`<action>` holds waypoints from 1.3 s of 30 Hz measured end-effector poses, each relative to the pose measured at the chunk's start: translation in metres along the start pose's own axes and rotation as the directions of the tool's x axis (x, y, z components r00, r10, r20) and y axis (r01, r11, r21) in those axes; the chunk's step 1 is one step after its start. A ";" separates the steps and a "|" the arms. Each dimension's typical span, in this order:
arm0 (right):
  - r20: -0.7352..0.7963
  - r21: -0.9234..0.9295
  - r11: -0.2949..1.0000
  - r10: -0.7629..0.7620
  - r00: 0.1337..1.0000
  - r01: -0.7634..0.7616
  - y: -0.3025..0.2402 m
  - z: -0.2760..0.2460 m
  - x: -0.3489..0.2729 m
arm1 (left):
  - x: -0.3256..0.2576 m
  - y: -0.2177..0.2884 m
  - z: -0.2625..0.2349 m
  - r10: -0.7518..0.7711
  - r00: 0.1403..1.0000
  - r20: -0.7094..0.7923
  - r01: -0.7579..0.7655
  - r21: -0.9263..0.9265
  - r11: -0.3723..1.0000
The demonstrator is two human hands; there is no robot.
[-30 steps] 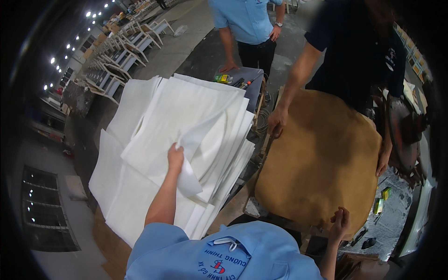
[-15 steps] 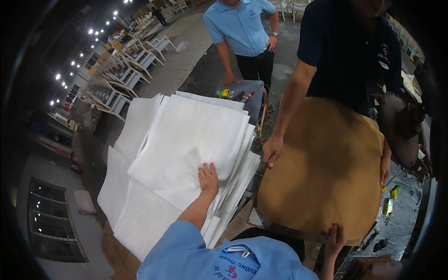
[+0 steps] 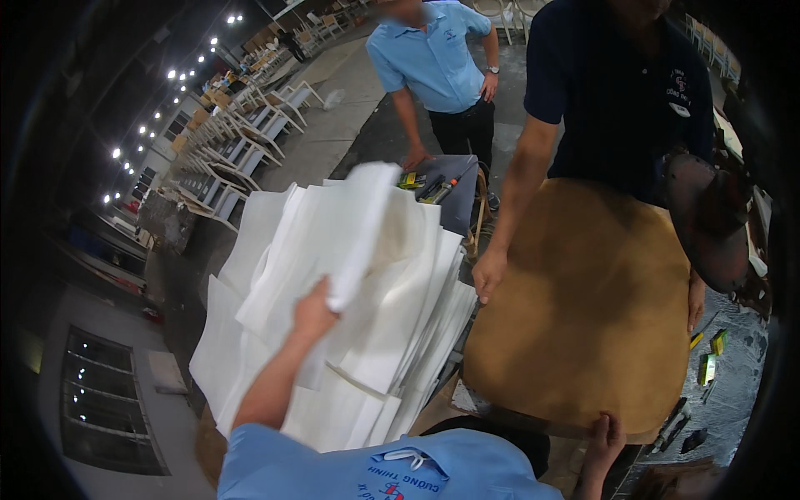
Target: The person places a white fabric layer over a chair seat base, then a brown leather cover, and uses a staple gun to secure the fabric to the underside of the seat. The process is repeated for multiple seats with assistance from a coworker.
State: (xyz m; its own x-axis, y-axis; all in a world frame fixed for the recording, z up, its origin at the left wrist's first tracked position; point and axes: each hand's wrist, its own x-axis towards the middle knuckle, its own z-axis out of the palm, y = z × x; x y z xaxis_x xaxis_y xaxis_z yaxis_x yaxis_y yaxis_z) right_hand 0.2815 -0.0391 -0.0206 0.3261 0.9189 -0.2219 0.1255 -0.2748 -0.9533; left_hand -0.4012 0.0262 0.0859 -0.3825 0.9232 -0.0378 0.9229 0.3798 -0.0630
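Note:
My left hand (image 3: 315,310) is closed on the edge of a white sheet (image 3: 360,225), a thin, soft-looking sheet. Its right side is lifted and curls up, blurred by motion. Below it lies a thick stack of similar white sheets (image 3: 379,333), its layers fanned unevenly on the right. My right hand (image 3: 608,429) grips the near edge of a large brown panel (image 3: 575,317) with rounded corners; the fingers are curled at the rim and partly hidden. Across from me, a person in a dark shirt has one hand (image 3: 490,273) on the panel's left edge and the other on its right.
Behind the stack is a grey surface (image 3: 463,200) with tools and a small green-yellow box. Another person in a light blue shirt (image 3: 433,62) leans a hand there. A foil-like tabletop (image 3: 733,375) at right holds small boxes. Rows of chairs (image 3: 250,133) stand far left.
My left hand, flat on the stack before, has moved left and now grips the top sheet, raising its right side. My right hand stays at the brown panel's edge.

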 end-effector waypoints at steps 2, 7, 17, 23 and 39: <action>-0.045 0.032 0.999 0.005 0.999 -0.004 0.001 -0.002 -0.002 | 0.021 -0.033 -0.075 -0.242 0.969 -0.041 0.237 -0.093 0.967; 0.044 0.038 0.999 0.020 0.999 -0.021 -0.026 0.017 0.006 | 0.047 -0.083 -0.129 -0.392 0.899 -0.195 0.399 -0.006 0.917; 0.253 0.137 0.989 -0.096 0.963 0.062 -0.055 0.093 0.021 | 0.019 -0.165 -0.350 -0.413 0.908 -0.072 0.257 -0.681 0.686; 0.499 0.321 0.947 -0.198 0.843 0.033 -0.062 0.183 0.053 | -0.075 -0.159 -0.401 -0.424 0.906 -0.010 0.248 -0.799 0.548; 0.979 0.128 0.844 -0.192 -0.072 -0.521 -0.253 0.524 0.015 | -0.174 -0.076 -0.495 -0.309 0.951 -0.020 0.270 -0.436 0.858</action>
State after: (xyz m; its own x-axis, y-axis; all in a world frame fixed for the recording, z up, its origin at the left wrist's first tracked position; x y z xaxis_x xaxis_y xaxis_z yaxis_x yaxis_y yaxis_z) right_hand -0.2361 0.1926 0.1095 -0.9646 0.2638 -0.0013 -0.1836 -0.6748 -0.7148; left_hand -0.3827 -0.1341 0.5906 -0.6484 0.7613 0.0036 0.7079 0.6011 0.3710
